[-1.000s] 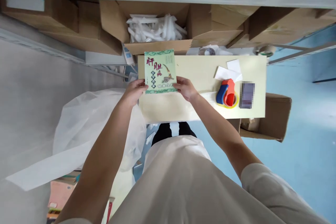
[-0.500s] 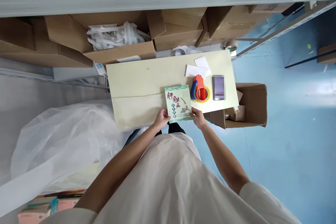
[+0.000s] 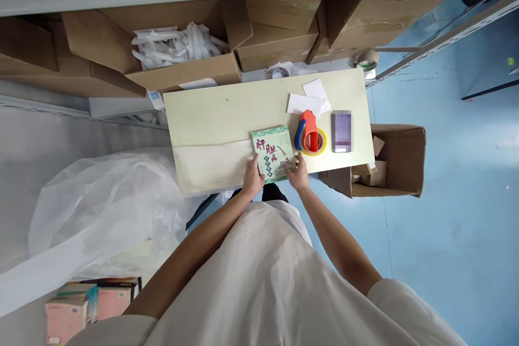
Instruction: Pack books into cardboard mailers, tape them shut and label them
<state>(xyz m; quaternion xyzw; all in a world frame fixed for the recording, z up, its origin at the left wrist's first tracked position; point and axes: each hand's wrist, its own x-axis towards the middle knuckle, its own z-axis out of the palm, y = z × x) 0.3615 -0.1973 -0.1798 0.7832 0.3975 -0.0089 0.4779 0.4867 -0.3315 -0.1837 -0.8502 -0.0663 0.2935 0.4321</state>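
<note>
A pale green book (image 3: 272, 147) with red and black Chinese lettering lies at the front edge of the cream-coloured table (image 3: 211, 113), turned slightly askew. My left hand (image 3: 253, 177) grips its left edge, fingers along the side near the lower corner. At the lower right corner, my right hand (image 3: 299, 174) holds the book with its fingertips over the cover. Just beyond the right hand rests a red and blue tape dispenser (image 3: 309, 130) with a roll of clear tape. A flat pale wrapping sheet (image 3: 214, 167) is left of the book.
White cards (image 3: 304, 104) and a purple pixelated item (image 3: 341, 132) lie on the table. Behind stand cardboard boxes, one with white plastic pieces (image 3: 178, 46). An open carton (image 3: 401, 162) is at right. Plastic film (image 3: 105, 200) and stacked books (image 3: 67, 313) are at lower left.
The book has tilted a little and shifted slightly away from me on the table. My right hand's fingers have come over its lower right corner; my left has slid up its left edge.
</note>
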